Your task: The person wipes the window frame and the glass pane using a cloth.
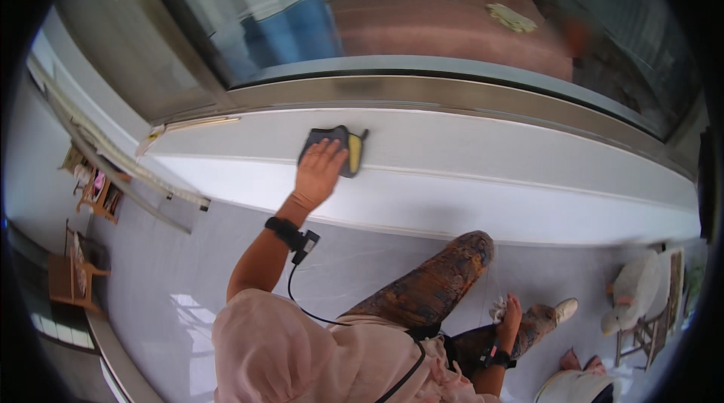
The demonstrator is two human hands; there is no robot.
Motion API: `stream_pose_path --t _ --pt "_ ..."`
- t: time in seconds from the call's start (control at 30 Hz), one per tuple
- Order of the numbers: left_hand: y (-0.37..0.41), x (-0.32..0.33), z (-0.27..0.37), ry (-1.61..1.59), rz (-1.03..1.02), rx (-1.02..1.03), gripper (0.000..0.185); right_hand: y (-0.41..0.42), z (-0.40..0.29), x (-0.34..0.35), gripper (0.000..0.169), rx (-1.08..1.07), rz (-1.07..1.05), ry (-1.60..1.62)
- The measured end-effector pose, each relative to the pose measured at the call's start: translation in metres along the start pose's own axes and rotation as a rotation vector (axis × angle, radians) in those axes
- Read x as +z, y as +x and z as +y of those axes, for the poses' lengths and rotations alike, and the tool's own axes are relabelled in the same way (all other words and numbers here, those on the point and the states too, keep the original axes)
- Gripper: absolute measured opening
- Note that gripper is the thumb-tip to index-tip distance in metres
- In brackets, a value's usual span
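Note:
My left hand (321,172) lies palm down on a folded grey cloth with a yellow patch (354,153), pressing it against the white window sill (452,140). Part of the cloth hangs at the sill's front edge, and a small dark loop sticks out at its right. Lower in the view, my right hand (512,312) hangs beside my legs. Its fingers hold a small crumpled whitish wad (498,310), perhaps tissue or cloth.
Above the sill runs a metal window frame (396,92) with glass. A thin gold-coloured strip (206,123) lies at the sill's left end. Wooden furniture (73,278) stands left on the grey floor (153,256). At right are a white duck figure (633,287) and a white bin (577,387).

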State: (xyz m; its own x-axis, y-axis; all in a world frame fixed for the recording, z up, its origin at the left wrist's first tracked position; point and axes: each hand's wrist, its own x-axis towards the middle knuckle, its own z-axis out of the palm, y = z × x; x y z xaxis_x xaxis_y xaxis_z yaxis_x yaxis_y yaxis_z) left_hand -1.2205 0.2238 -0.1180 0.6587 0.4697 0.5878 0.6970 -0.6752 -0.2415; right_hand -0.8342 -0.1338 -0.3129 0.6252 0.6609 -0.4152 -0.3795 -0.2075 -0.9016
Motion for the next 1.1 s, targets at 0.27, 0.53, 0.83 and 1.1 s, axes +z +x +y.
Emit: stream_pose_path --t 0.27,0.53,0.83,1.1 --pt "-0.113 -0.007 -0.122 0.089 0.152 -0.586 0.053 -0.012 0.017 0.006 0.025 0.038 -0.1 0.012" --pt "-0.061 0.032 -0.048 -0.061 0.381 -0.701 0.049 -0.025 0.015 0.023 0.028 -0.055 -0.024 -0.129" --pt "0.008 0.015 -0.088 0.055 -0.229 -0.623 0.049 -0.013 0.016 0.003 0.028 0.013 -0.041 -0.004" --pt "0.088 0.021 0.04 -0.125 -0.377 -0.212 0.054 -0.003 0.012 -0.006 0.021 -0.694 0.018 -0.598"
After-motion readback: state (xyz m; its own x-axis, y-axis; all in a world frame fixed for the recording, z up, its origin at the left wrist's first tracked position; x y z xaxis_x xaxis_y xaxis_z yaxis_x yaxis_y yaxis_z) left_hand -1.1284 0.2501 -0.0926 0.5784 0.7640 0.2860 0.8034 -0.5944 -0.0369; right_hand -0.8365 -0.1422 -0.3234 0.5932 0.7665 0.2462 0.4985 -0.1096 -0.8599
